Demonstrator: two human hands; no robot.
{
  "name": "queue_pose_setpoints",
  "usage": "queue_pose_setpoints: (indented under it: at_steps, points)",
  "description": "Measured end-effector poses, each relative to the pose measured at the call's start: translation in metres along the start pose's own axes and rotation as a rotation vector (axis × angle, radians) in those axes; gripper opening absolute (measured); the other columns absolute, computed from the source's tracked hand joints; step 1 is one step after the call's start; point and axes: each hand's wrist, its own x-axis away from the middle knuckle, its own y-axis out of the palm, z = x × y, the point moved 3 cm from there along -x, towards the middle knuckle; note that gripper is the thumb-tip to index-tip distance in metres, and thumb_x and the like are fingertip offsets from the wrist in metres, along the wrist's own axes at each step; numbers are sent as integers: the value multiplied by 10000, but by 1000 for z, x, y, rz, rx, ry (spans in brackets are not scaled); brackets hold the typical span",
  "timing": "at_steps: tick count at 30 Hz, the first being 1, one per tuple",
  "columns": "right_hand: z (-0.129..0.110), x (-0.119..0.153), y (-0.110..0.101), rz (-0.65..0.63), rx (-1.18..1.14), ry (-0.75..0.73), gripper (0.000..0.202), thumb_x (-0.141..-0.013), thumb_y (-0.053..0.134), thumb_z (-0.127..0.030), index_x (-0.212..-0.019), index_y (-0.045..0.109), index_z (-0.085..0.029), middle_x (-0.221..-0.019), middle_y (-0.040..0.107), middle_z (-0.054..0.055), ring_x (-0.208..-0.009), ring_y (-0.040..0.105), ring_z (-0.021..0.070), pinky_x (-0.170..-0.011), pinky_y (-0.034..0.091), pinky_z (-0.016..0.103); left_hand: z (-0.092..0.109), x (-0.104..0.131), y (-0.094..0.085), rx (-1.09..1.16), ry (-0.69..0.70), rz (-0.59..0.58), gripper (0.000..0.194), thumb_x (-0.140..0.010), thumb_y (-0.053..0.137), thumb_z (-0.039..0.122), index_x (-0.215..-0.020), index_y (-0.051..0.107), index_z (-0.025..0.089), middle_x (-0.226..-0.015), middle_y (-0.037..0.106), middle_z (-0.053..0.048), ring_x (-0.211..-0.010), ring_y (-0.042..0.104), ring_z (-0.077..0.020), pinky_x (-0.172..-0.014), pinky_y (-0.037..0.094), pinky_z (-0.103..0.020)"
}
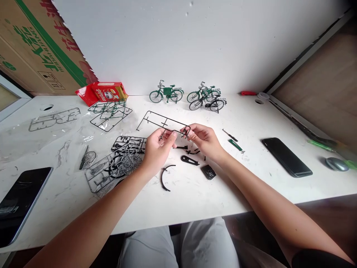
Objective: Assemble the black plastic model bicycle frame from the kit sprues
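Holding a black parts frame [164, 123] just above the desk [251, 178], we are pinching its near edge with both hands: the left hand [157, 147] is closed on it from the left, and the right hand [202, 139] is gripping it beside a small piece at its right corner. Both hands are narrow, with fingertips pressed together on thin plastic.

We are judging that the risk is lying in that thin plastic: if we are twisting too hard, a slim part could be snapping instead of coming free cleanly. A freed piece could also be springing off, since nothing is catching it, and dropping among the loose black parts [189, 160] lying just beneath the hands or rolling over the desk's near edge.

The curved mudguard piece [165, 178] is sitting near that edge. The wheel frames [117, 165] are lying just beside the left wrist, so a careless elbow could be dragging them. Two small screwdrivers [232, 140] are resting near the right hand, and three finished model bicycles [188, 96] are standing well apart at the back.
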Motion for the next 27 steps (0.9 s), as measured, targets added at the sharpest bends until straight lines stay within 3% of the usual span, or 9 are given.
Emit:
queue_pose_setpoints:
  at_steps: [9, 15, 20, 24, 27]
  points:
    - [3, -1, -1, 83, 143, -48, 369, -932, 788, -576, -1073, 794, -235, -1114, 773, 73, -1043, 711, 230, -873, 567, 361, 0, -3, -5, 19, 50, 59, 330, -995, 702, 502, -938, 732, 178, -798, 691, -19, -757, 685, -147, -812, 540, -276]
    - [4, 0, 4, 77, -5, 107, 619, -996, 562, -758, -1195, 778, -214, -1300, 775, 113, -1171, 724, 261, -941, 617, 404, 2, -1, -3, -78, 86, 72, 338, -990, 709, 503, -963, 737, 168, -849, 749, -51, -786, 730, -167, -802, 553, -275]
    - [-1, 1, 7, 79, -2, 179, 546, -862, 848, -610, -1262, 770, -246, -1433, 732, 103, -1290, 704, 301, -1052, 608, 458, -3, -1, -4, -138, 142, 40, 347, -985, 716, 515, -979, 756, 171, -965, 803, -88, -861, 763, -196, -872, 550, -303]
    - [1, 1, 8, 34, -37, 184, 502, -846, 881, -557, -1222, 794, -236, -1362, 776, 104, -1289, 718, 306, -1111, 595, 503, -6, 0, -4, -205, 138, -7, 364, -1003, 686, 527, -922, 761, 181, -894, 806, -80, -861, 751, -204, -901, 553, -319]
    - [2, 2, 9, 16, -163, 161, 573, -813, 925, -491, -1303, 748, -252, -1359, 787, 92, -1342, 706, 299, -1148, 585, 507, -6, 0, -3, -217, 127, -14, 398, -1000, 683, 545, -862, 759, 180, -871, 806, -80, -848, 751, -205, -903, 567, -324]
